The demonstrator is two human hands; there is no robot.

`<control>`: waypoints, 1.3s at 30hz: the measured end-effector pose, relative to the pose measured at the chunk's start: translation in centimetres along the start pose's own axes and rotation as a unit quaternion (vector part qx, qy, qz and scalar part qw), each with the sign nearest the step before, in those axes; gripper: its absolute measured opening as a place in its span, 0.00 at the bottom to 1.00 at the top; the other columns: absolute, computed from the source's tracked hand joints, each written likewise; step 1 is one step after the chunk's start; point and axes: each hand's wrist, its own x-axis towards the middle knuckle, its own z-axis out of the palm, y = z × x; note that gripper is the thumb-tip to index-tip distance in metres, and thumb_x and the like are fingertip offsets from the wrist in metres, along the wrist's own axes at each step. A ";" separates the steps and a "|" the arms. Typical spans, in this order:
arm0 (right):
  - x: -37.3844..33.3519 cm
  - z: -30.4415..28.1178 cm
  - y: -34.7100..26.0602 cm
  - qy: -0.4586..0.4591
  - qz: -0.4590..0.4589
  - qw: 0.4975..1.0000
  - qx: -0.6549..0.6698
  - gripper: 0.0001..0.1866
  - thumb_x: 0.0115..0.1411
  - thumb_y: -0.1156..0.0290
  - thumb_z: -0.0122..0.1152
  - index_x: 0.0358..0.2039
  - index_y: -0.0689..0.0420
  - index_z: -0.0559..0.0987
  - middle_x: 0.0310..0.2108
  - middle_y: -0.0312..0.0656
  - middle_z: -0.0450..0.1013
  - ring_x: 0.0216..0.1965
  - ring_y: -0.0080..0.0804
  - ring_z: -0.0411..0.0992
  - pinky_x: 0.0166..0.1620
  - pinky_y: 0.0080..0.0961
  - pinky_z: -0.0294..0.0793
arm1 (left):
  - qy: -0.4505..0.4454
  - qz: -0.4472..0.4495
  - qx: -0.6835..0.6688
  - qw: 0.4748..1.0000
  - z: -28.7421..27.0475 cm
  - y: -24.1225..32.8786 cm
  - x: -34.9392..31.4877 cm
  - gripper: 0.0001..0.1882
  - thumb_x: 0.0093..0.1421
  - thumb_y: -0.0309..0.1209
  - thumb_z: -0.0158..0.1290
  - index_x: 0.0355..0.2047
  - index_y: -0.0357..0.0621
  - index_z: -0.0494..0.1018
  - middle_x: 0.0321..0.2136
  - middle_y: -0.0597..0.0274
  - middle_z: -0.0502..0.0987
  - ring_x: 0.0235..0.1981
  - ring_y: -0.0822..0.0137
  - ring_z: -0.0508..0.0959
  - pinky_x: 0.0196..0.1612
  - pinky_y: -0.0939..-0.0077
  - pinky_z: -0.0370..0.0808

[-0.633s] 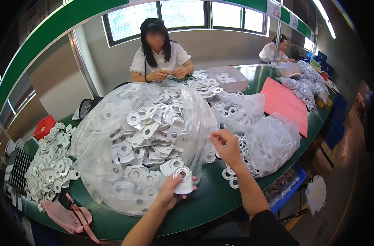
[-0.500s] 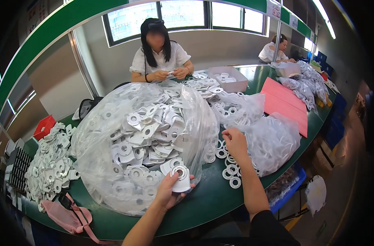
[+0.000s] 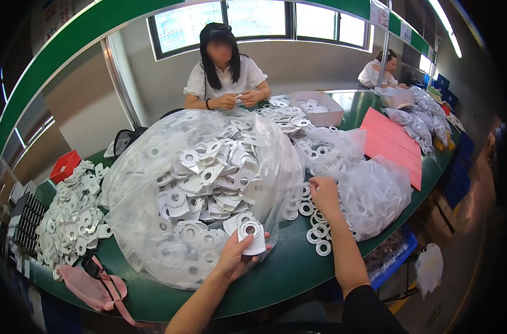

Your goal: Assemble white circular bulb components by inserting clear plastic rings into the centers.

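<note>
My left hand [image 3: 234, 257] holds a flat white plastic plate with a round hole [image 3: 252, 237], just in front of a big clear bag [image 3: 198, 189] heaped with the same white plates. My right hand [image 3: 324, 196] reaches out over several small white rings [image 3: 318, 229] lying on the green table [image 3: 289, 273]; its fingers curl down among them and I cannot tell whether they pinch one. A second clear bag of rings [image 3: 376, 192] lies right of that hand.
Loose white plates [image 3: 72, 214] are piled at the left, with a pink strap [image 3: 95, 286] in front. A person [image 3: 224, 72] sits opposite handling parts; another person [image 3: 381, 69] sits far right. A white box [image 3: 317, 107] and pink sheets [image 3: 390, 146] lie beyond.
My right hand has moved right and down from the big bag to the loose rings. My left hand keeps the white plate, nearly still.
</note>
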 end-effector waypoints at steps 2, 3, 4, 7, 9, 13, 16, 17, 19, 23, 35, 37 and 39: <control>0.7 -2.1 -2.3 0.130 -0.010 0.991 0.012 0.06 0.48 0.74 0.60 0.29 0.60 0.77 0.27 0.44 0.73 0.33 0.41 0.69 0.37 0.32 0.66 | 0.007 0.014 -0.002 1.000 0.1 0.3 -0.1 0.17 0.62 0.30 0.45 0.50 0.41 0.58 0.44 0.49 0.72 0.38 0.58 0.77 0.23 0.81 0.70; 1.1 -3.3 -4.5 0.173 -0.002 0.984 0.042 0.05 0.49 0.76 0.60 0.29 0.60 0.76 0.28 0.44 0.72 0.33 0.41 0.69 0.37 0.32 0.66 | 0.011 0.026 -0.005 1.000 0.1 0.4 -0.2 0.17 0.61 0.30 0.46 0.50 0.42 0.59 0.44 0.50 0.72 0.38 0.59 0.77 0.23 0.82 0.70; 1.2 -3.7 -6.2 0.210 -0.029 0.974 0.084 0.06 0.47 0.79 0.60 0.28 0.60 0.75 0.28 0.43 0.71 0.33 0.40 0.68 0.36 0.31 0.66 | 0.017 0.031 -0.006 0.999 0.1 0.4 -0.3 0.17 0.61 0.30 0.46 0.50 0.42 0.59 0.44 0.50 0.72 0.38 0.59 0.77 0.23 0.82 0.70; -0.9 -2.3 -10.0 0.181 -0.198 0.950 0.159 0.11 0.40 0.79 0.64 0.28 0.58 0.76 0.28 0.40 0.71 0.33 0.38 0.69 0.37 0.32 0.67 | 0.070 0.053 -0.003 0.996 0.0 0.2 -0.3 0.18 0.59 0.31 0.50 0.48 0.44 0.60 0.44 0.53 0.73 0.37 0.63 0.77 0.24 0.83 0.69; -2.5 -1.8 -12.0 0.053 -0.342 0.921 0.177 0.13 0.39 0.77 0.65 0.29 0.56 0.77 0.29 0.36 0.71 0.32 0.34 0.69 0.38 0.32 0.67 | 0.107 0.093 0.003 0.990 -0.1 0.1 -0.1 0.18 0.58 0.31 0.52 0.46 0.45 0.61 0.40 0.58 0.74 0.36 0.66 0.77 0.23 0.83 0.68; -4.0 -0.7 -14.0 -0.065 -0.425 0.878 0.210 0.14 0.41 0.73 0.67 0.32 0.54 0.78 0.30 0.35 0.73 0.33 0.31 0.70 0.38 0.30 0.67 | 0.182 0.159 0.030 0.970 -0.5 0.5 0.0 0.16 0.53 0.26 0.57 0.41 0.44 0.65 0.30 0.64 0.75 0.30 0.74 0.76 0.20 0.85 0.66; -3.9 -1.2 -13.9 -0.115 -0.372 0.875 0.287 0.14 0.44 0.72 0.67 0.34 0.55 0.78 0.31 0.36 0.73 0.31 0.32 0.70 0.36 0.26 0.68 | 0.198 0.167 0.064 0.964 -0.4 0.6 0.1 0.17 0.51 0.24 0.58 0.40 0.44 0.66 0.29 0.65 0.76 0.26 0.75 0.76 0.19 0.86 0.65; -3.9 -1.2 -13.8 -0.121 -0.249 0.906 0.321 0.14 0.45 0.72 0.67 0.35 0.56 0.78 0.31 0.37 0.73 0.31 0.31 0.70 0.34 0.23 0.68 | 0.207 0.163 0.092 0.960 -0.4 0.6 0.1 0.17 0.51 0.24 0.59 0.40 0.44 0.66 0.29 0.65 0.76 0.26 0.75 0.76 0.19 0.86 0.66; -3.6 -1.5 -14.1 -0.165 -0.049 0.913 0.370 0.13 0.47 0.71 0.67 0.34 0.60 0.79 0.29 0.37 0.73 0.27 0.23 0.69 0.29 0.17 0.67 | 0.186 0.174 0.109 0.961 -0.4 0.2 0.0 0.19 0.50 0.24 0.59 0.41 0.44 0.65 0.30 0.64 0.76 0.27 0.74 0.77 0.20 0.86 0.67; -3.4 -0.8 -11.9 -0.338 0.092 0.819 0.454 0.09 0.53 0.72 0.62 0.33 0.63 0.79 0.22 0.32 0.73 0.23 0.13 0.66 0.27 0.13 0.65 | 0.129 0.112 0.147 0.974 0.0 0.5 -0.1 0.25 0.50 0.25 0.60 0.46 0.43 0.62 0.34 0.62 0.76 0.32 0.70 0.78 0.29 0.84 0.73; -3.4 -0.2 -11.7 -0.315 0.186 0.762 0.534 0.08 0.54 0.72 0.62 0.30 0.64 0.77 0.24 0.35 0.74 0.23 0.16 0.69 0.28 0.12 0.68 | 0.016 0.032 0.106 0.994 -0.3 -0.3 -0.1 0.25 0.56 0.18 0.44 0.54 0.41 0.54 0.45 0.56 0.70 0.42 0.63 0.76 0.37 0.77 0.75; -3.6 0.1 -11.6 -0.298 0.170 0.783 0.519 0.08 0.54 0.72 0.62 0.30 0.64 0.77 0.24 0.35 0.74 0.24 0.16 0.69 0.28 0.12 0.68 | 0.010 0.032 0.102 0.994 -0.2 0.0 -0.1 0.25 0.56 0.18 0.44 0.54 0.41 0.54 0.45 0.56 0.70 0.43 0.62 0.76 0.37 0.77 0.75; -3.8 0.3 -11.7 -0.281 0.154 0.802 0.504 0.08 0.53 0.72 0.62 0.29 0.64 0.77 0.24 0.35 0.74 0.24 0.15 0.69 0.28 0.12 0.68 | -0.011 0.031 0.100 0.994 -0.1 0.2 -0.2 0.25 0.56 0.18 0.44 0.54 0.41 0.54 0.46 0.55 0.70 0.43 0.62 0.76 0.37 0.77 0.75</control>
